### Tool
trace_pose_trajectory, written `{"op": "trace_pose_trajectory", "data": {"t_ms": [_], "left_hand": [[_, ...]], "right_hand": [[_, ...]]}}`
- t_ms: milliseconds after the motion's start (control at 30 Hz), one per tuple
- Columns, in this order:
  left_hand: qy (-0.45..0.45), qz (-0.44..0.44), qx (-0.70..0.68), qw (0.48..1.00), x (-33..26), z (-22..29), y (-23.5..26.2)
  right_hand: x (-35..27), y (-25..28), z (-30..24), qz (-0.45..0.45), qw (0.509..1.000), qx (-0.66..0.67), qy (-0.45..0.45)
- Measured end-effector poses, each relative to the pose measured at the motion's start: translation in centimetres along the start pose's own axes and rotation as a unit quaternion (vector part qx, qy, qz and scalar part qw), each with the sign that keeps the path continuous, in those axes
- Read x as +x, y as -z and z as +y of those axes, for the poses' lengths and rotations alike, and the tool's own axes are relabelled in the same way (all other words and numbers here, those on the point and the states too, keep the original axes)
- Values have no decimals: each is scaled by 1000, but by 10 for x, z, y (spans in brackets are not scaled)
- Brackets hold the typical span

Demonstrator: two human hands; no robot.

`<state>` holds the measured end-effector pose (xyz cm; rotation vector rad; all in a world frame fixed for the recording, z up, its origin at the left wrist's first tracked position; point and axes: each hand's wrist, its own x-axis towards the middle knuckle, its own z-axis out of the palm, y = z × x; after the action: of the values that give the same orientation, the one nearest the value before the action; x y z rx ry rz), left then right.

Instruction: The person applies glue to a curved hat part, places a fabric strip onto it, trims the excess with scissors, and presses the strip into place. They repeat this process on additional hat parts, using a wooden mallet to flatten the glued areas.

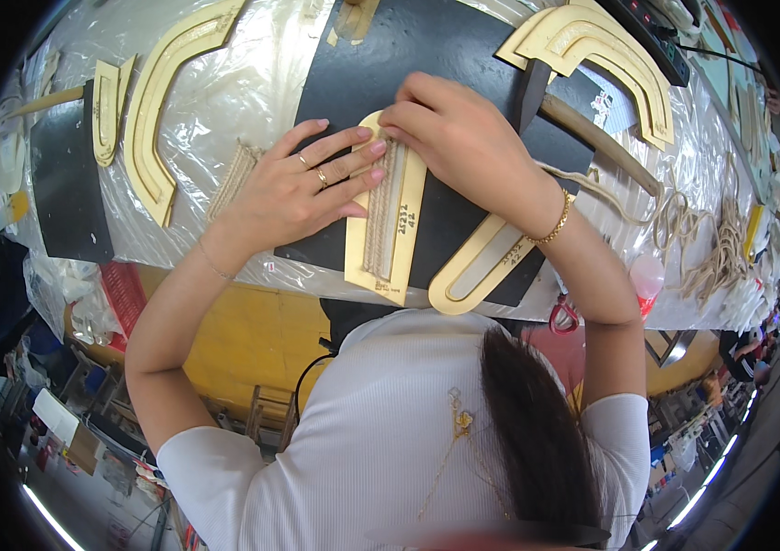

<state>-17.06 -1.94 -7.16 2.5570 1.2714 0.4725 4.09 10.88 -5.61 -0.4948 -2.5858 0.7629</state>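
Observation:
A cream-coloured template [396, 275] with a long slot lies on a black mat [335, 78] in front of me. Laid along its slot is a beige braided strip [378, 234]. My left hand [284, 188] rests with fingers stretched across the template and strip. At the far end of the slot, my right hand [454, 133] pinches the strip; its curled fingers hide that end. Just right of this template lies a second slotted template [449, 296], rounded at the near end, with nothing in its slot. Another piece of beige braid [235, 174] lies left of my left hand.
Curved templates lie at far left [146, 156] and far right [651, 96]. A hammer [606, 147] lies right of my right hand. Loose beige cord [725, 243], a pink-and-clear bottle [647, 280] and red-handled scissors [563, 318] are at the right. Plastic sheeting [252, 92] covers the table.

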Motion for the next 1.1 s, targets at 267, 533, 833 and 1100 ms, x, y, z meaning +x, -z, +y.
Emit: {"op": "trace_pose_trajectory", "data": {"t_ms": [267, 533, 833, 1100], "left_hand": [[-11, 13, 19, 1000, -2, -2, -3], [-4, 10, -10, 1000, -2, -1, -2], [3, 7, -6, 1000, 2, 1, 2], [61, 95, -26, 993, 6, 25, -13]], "right_hand": [[17, 8, -8, -71, 995, -61, 35], [-13, 0, -1, 5, 999, 10, -48], [-25, -16, -19, 52, 981, 53, -182], [-12, -19, -31, 47, 967, 63, -243]]}}
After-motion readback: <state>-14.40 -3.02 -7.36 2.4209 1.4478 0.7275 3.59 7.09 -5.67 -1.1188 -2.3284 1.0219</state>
